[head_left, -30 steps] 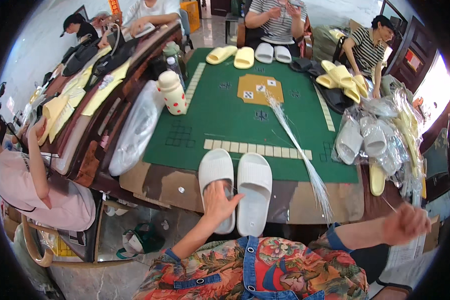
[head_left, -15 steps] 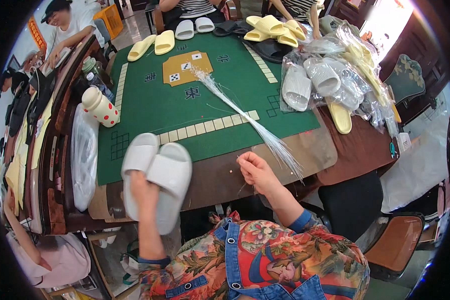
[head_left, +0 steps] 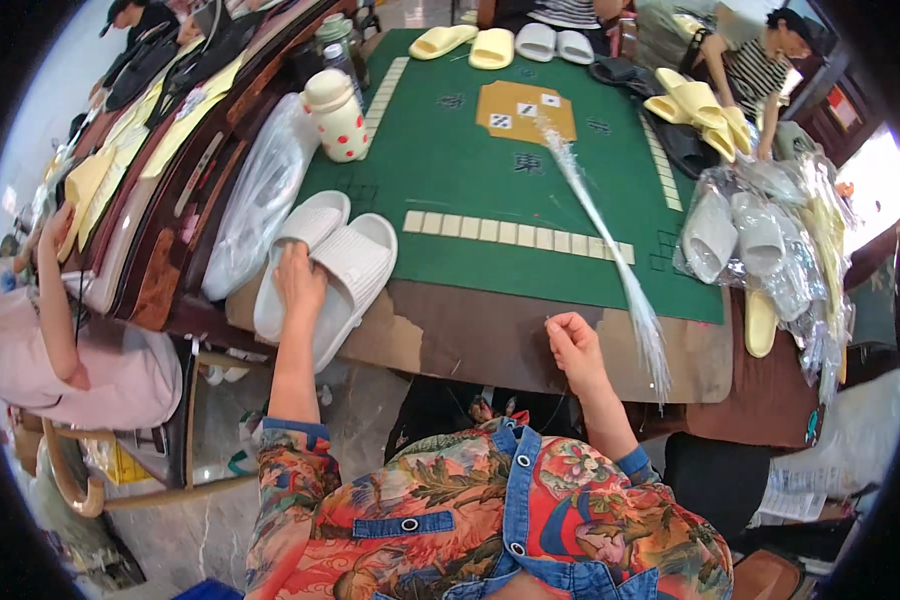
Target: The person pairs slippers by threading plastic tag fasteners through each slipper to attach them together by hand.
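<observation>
- The left hand [head_left: 298, 285] grips the pale grey slippers [head_left: 358, 255] together, at the near left corner of the table [head_left: 450, 330]; whether they rest on it or are lifted slightly, I cannot tell.
- Their heel ends lie at or over the near edge, so a loosened grip could let one tip off toward the floor.
- One hand spans both slippers, and its hold on the right-hand one is partly hidden; if that hold is weak, the pair could slide apart.
- The toes point toward a spotted bottle [head_left: 342, 130], with a clear plastic bag [head_left: 260, 205] to the left; a wide swing that way could knock the bottle or snag the bag.
- The right hand [head_left: 578, 350] is curled, thumb and fingertips together; anything pinched there is too fine to make out, and would be easily dropped.
- The bundle of white strands [head_left: 641, 320] overhangs the edge near that hand; a brushing sleeve could drag it down.
</observation>
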Action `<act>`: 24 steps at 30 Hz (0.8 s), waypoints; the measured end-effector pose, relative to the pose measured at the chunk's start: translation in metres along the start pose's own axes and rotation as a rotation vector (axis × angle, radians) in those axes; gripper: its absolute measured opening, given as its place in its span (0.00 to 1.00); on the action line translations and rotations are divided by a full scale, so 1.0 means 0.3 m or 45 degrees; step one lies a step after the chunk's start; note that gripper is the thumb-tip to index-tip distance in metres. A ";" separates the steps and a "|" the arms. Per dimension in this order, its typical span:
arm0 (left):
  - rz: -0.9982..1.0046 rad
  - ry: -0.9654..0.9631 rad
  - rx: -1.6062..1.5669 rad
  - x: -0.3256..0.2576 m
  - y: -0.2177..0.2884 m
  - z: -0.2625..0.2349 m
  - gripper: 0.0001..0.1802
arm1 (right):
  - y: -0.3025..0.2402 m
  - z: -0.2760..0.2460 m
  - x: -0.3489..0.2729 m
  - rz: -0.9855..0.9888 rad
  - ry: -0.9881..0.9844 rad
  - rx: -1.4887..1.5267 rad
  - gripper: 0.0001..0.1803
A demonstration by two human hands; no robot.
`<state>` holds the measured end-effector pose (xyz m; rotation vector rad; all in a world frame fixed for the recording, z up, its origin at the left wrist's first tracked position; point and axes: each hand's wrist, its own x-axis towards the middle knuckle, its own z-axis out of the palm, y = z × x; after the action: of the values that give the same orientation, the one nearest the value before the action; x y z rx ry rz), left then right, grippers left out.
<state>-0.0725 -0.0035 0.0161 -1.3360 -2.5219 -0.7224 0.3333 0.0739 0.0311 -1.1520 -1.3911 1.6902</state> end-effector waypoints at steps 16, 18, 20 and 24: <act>0.047 0.164 0.130 -0.084 0.127 -0.151 0.16 | 0.054 -0.010 -0.007 -0.187 -0.007 -0.145 0.08; -0.002 0.049 -0.488 -0.136 0.257 -0.202 0.11 | 0.061 -0.008 0.006 -0.188 0.029 -0.090 0.07; 0.017 -0.170 -0.973 -0.242 0.388 -0.171 0.09 | -0.002 0.037 0.002 -0.004 -0.067 0.298 0.07; 0.225 -0.996 -1.939 -0.431 0.618 -0.072 0.26 | -0.076 0.191 0.031 -0.480 -0.240 0.222 0.06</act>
<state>0.1521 -0.0201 0.0450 -2.5130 -1.9227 -2.7919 0.2761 0.0645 0.0541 -0.6012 -1.4347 1.6345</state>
